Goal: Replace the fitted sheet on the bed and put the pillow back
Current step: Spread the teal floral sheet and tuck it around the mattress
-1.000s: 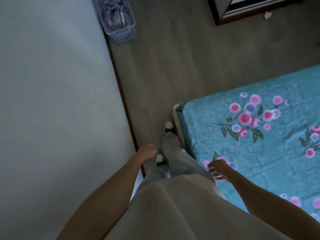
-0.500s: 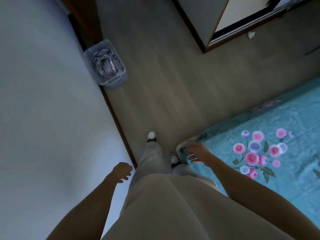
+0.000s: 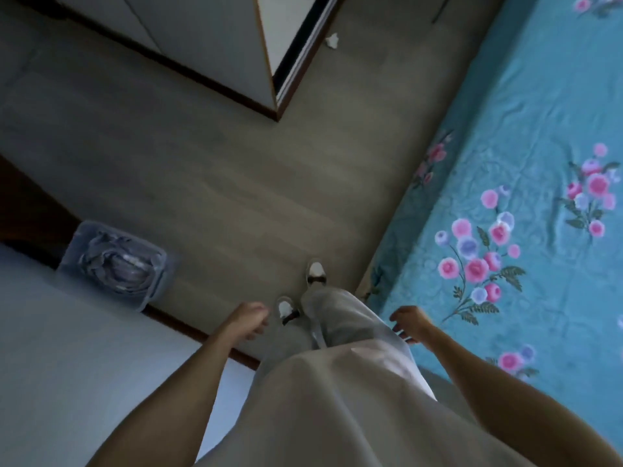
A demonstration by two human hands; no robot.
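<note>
1. We stand at the corner of the bed, its turquoise fitted sheet with pink and lilac flowers [image 3: 526, 136] spread flat over the mattress.
2. Our right hand [image 3: 409, 323] hangs just beside the sheet's edge, fingers loosely curled, holding nothing.
3. Our left hand [image 3: 249, 320], away from the bed, hangs equally relaxed and empty.
4. A clear plastic bin [image 3: 116, 264] sits across the grey floor [image 3: 219, 183] from the bed.

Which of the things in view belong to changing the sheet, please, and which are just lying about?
Belongs to the job:
- floral fitted sheet on the bed
- left hand, holding nothing
- right hand, holding nothing

Just lying about:
- clear bin by the wall
- white scrap on the floor
- wardrobe

No pillow in view.
</note>
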